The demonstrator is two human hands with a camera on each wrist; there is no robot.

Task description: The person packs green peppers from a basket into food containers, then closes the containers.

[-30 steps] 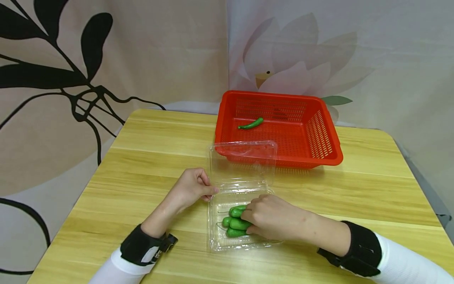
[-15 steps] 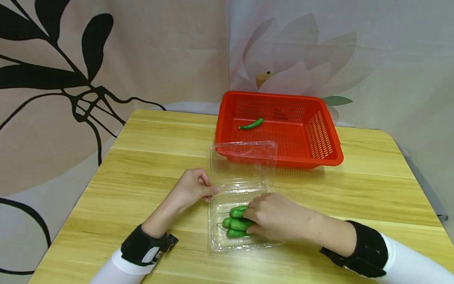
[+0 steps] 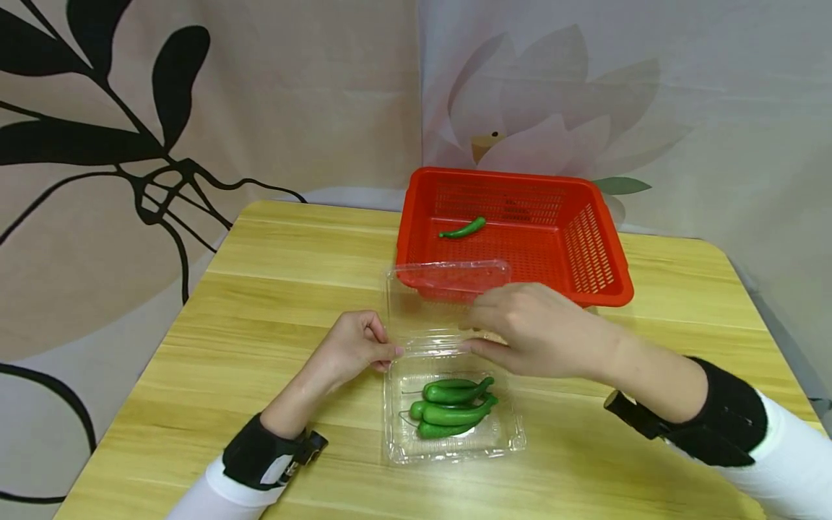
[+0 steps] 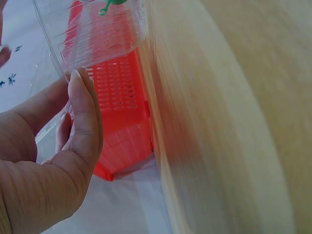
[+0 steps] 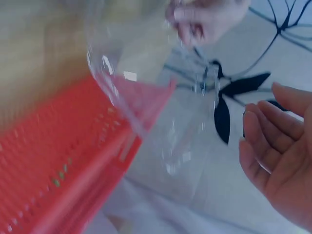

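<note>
My left hand (image 3: pixel 360 339) pinches the left edge of a clear plastic clamshell box (image 3: pixel 510 437) near its hinge; the left wrist view shows thumb and fingertips meeting on the thin rim. Several green chili peppers (image 3: pixel 453 415) lie side by side in the box's lower half, stems mostly to the left. The box's transparent lid (image 3: pixel 422 310) stands raised behind, overlapping the basket's front. Over the hinge area at the right, my right hand (image 3: pixel 533 328) hovers with loosely bent fingers; nothing shows in it in the right wrist view (image 5: pixel 282 151).
A red plastic basket (image 3: pixel 607 249) stands at the back of the wooden table (image 3: pixel 260 260), holding one green chili pepper (image 3: pixel 464 228). Behind the table hangs a printed cloth backdrop (image 3: pixel 312 94).
My right hand has let go of the chili peppers and moved up and back, away from the box's lower half, uncovering them. The left hand stays on the box edge.
</note>
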